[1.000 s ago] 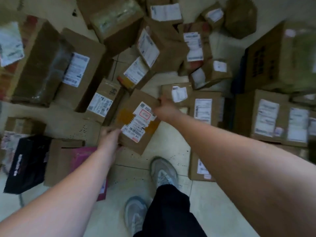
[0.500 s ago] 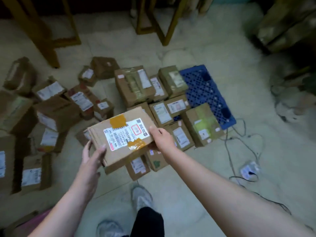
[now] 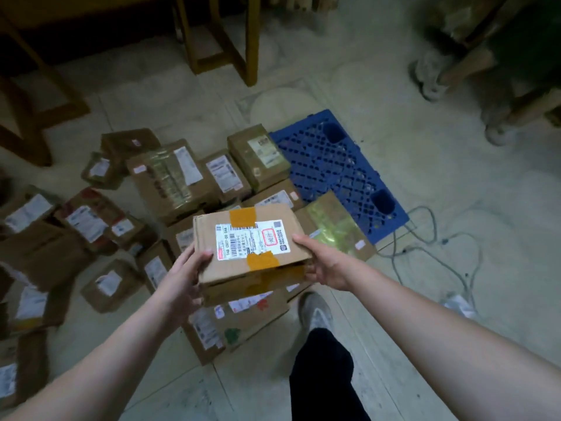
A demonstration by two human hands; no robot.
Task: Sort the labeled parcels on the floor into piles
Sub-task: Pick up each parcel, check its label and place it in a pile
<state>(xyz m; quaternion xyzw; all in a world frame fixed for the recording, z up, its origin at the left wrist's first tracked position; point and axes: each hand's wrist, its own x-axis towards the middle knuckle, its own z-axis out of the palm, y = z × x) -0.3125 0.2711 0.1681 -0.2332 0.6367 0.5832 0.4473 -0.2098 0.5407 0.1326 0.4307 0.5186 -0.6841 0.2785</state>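
A flat cardboard parcel (image 3: pixel 252 247) with a white shipping label and two strips of orange tape is held up in front of me, label facing up. My left hand (image 3: pixel 185 275) grips its left edge, thumb on top. My right hand (image 3: pixel 321 262) holds its right edge, thumb on top and fingers underneath. Below and behind the parcel a tidy group of labeled boxes (image 3: pixel 173 180) stands on the floor. More labeled boxes (image 3: pixel 85 223) lie loosely scattered to the left.
A blue plastic pallet (image 3: pixel 340 171) lies on the tiled floor behind the grouped boxes. Grey cables (image 3: pixel 425 247) trail on the right. Wooden furniture legs (image 3: pixel 252 41) stand at the back. My shoe (image 3: pixel 315 311) and dark trouser leg are below the parcel.
I lifted the parcel off the scattered heap and turned right with it. It is now held level over the grouped boxes, and my left hand has closed on its edge.
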